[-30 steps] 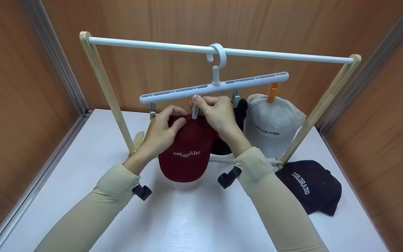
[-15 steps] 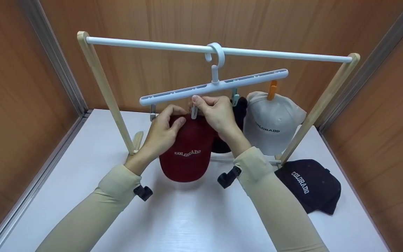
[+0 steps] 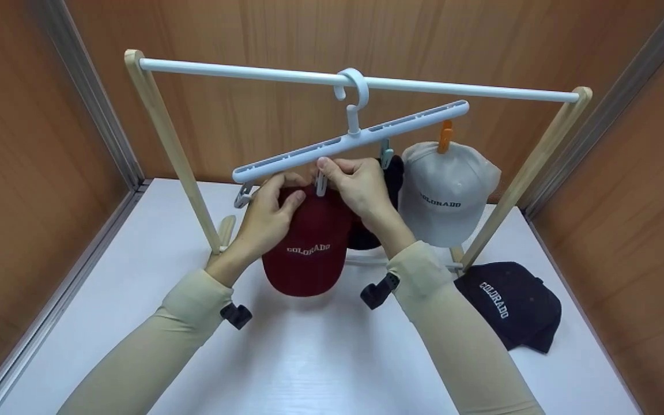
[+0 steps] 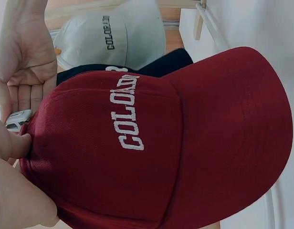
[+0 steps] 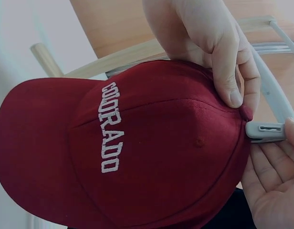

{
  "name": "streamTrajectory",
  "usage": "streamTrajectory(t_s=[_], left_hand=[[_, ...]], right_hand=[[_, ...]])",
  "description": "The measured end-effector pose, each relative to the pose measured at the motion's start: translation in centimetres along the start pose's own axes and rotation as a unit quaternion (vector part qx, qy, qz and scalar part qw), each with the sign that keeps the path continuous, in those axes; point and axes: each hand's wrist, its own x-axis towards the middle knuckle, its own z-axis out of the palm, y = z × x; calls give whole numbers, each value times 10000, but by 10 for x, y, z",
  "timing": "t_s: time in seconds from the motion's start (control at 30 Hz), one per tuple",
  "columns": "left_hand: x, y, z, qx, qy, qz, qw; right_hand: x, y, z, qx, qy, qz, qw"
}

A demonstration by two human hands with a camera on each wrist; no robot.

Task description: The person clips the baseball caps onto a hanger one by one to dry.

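Note:
A red cap (image 3: 306, 276) lettered COLORADO hangs brim down below the white hanger (image 3: 291, 158). My left hand (image 3: 264, 214) pinches its edge between thumb and fingers. With thumb and fingers, my right hand (image 3: 368, 187) grips a grey clothespin (image 5: 265, 130) whose tip sits right at the cap's edge in the right wrist view. The hanger tilts, its left end low. Farther right on it, an orange clothespin (image 3: 445, 137) carries a white cap (image 3: 447, 222), and a teal clothespin (image 3: 386, 154) carries a black cap (image 3: 392, 180), partly hidden behind my right hand.
The hanger hooks over the white bar (image 3: 240, 72) of a rack with wooden legs (image 3: 173, 144). A spare grey clothespin (image 3: 244, 196) dangles at the hanger's left end. On the white table (image 3: 303, 357), a dark navy cap (image 3: 519, 305) lies by the rack's right leg. Wooden panels surround it.
The hanger has tilted further, left end down and right end up. The white cap has risen with it, and the spare clothespin has swung askew. Both hands keep nearly the same place.

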Motion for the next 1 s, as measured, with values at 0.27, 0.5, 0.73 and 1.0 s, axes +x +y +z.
streamTrajectory(t_s=[0.27,0.5,0.73,1.0], left_hand=[[-1,1,0,-168,57,66,9998],[0,0,0,-367,89,40,9993],[0,1,1,-438,130,-57,9989],[-1,2,5,-546,341,-283,9975]], right_hand=[[0,1,3,-134,52,-39,9999],[-1,1,4,-138,51,-28,9999],[-1,1,3,-227,47,-63,9997],[-2,2,2,-261,62,-130,9996]])
